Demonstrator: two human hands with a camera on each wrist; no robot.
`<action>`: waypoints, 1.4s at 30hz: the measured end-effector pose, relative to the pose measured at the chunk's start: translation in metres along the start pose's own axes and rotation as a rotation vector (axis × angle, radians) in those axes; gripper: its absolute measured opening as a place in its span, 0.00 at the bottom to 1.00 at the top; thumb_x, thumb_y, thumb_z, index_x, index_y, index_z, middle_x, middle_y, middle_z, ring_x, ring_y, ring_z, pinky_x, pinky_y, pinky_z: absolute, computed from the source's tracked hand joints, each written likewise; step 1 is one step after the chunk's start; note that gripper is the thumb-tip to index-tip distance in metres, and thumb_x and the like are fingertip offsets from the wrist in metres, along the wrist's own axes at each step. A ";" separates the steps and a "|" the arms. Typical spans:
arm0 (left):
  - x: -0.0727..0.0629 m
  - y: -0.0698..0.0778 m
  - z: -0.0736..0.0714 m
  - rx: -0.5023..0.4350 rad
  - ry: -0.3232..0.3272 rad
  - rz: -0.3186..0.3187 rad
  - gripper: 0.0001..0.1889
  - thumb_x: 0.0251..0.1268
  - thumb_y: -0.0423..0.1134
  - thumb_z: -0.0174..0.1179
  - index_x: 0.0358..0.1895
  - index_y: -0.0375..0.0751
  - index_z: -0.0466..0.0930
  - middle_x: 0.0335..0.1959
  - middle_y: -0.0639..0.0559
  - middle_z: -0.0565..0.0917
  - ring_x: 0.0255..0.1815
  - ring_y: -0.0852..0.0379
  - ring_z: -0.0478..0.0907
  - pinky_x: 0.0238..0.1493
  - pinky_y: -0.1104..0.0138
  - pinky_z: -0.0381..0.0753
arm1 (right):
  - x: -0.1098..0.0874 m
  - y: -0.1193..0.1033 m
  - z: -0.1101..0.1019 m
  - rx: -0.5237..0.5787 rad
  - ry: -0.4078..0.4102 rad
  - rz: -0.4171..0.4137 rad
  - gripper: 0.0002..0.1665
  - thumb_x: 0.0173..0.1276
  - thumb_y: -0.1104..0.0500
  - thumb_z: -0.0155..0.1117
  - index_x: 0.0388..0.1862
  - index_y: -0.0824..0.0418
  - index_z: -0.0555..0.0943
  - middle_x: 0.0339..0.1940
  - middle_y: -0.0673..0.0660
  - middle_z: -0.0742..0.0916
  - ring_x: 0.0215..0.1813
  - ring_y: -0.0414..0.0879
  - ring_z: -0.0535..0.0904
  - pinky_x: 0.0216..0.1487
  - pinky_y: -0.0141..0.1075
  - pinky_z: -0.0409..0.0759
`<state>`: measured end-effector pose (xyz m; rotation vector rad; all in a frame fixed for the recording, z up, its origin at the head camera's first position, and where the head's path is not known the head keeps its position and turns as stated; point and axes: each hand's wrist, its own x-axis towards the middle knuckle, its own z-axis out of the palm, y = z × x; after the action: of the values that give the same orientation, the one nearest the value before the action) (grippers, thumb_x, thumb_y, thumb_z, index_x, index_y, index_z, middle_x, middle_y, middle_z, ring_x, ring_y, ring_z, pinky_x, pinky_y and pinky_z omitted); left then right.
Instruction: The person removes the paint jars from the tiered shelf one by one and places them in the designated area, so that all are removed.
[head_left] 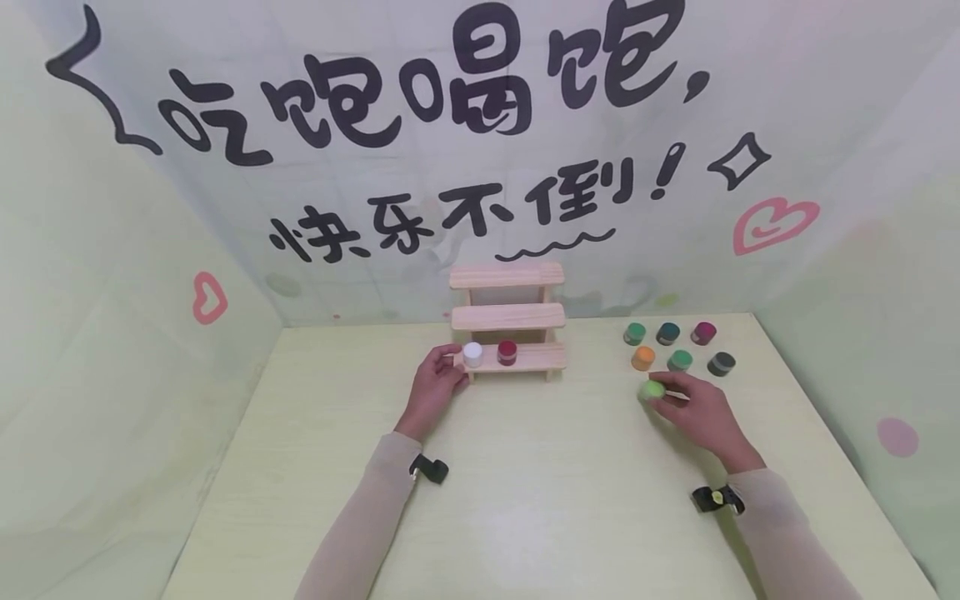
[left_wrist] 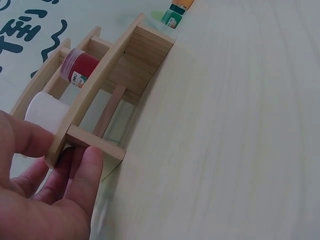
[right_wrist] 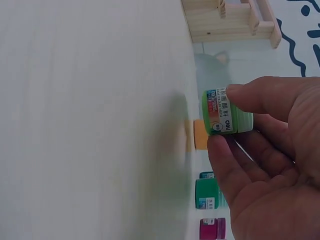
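Note:
My left hand [head_left: 437, 390] grips the left end of the lowest step of a three-step wooden display stand [head_left: 508, 317]. In the left wrist view its thumb lies at the step's top and its fingers [left_wrist: 85, 175] reach under the end. On that step a white paint jar [head_left: 472, 355] stands closest to the hand, with a dark red paint jar [head_left: 507, 353] to its right. Off to the right, my right hand [head_left: 701, 417] pinches a light green paint jar [right_wrist: 217, 112] between thumb and fingers. The jar's label shows in the right wrist view, and it is held above the table.
Behind the right hand stand several more paint jars: green [head_left: 635, 334], dark teal [head_left: 668, 333], magenta [head_left: 703, 333], orange [head_left: 642, 358], another green [head_left: 680, 361] and dark grey [head_left: 722, 364]. A printed cloth [head_left: 420, 292] rises along the back edge of the pale table [head_left: 525, 500].

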<state>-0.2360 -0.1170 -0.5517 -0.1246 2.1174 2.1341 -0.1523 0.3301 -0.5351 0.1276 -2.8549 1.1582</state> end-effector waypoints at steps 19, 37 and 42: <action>-0.002 -0.002 -0.001 -0.011 -0.013 0.007 0.22 0.73 0.27 0.60 0.67 0.45 0.77 0.51 0.45 0.80 0.51 0.52 0.84 0.58 0.64 0.91 | 0.004 0.010 -0.002 -0.018 -0.021 0.051 0.29 0.74 0.56 0.72 0.69 0.66 0.79 0.64 0.70 0.85 0.62 0.69 0.85 0.45 0.19 0.84; 0.001 0.000 -0.001 -0.061 -0.021 0.001 0.22 0.71 0.26 0.61 0.65 0.43 0.77 0.45 0.49 0.76 0.45 0.56 0.84 0.57 0.63 0.92 | 0.009 -0.021 -0.011 0.082 0.154 0.015 0.27 0.76 0.51 0.70 0.67 0.64 0.81 0.63 0.67 0.87 0.58 0.37 0.84 0.54 0.10 0.77; 0.002 -0.001 -0.002 -0.060 -0.017 0.010 0.21 0.71 0.26 0.61 0.65 0.43 0.78 0.44 0.50 0.75 0.45 0.56 0.84 0.55 0.63 0.92 | 0.016 -0.039 0.001 0.143 0.151 0.015 0.26 0.76 0.52 0.70 0.66 0.63 0.82 0.63 0.66 0.87 0.60 0.44 0.83 0.54 0.10 0.78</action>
<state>-0.2377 -0.1194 -0.5532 -0.1022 2.0496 2.1970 -0.1646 0.3011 -0.5073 0.0242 -2.6471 1.3148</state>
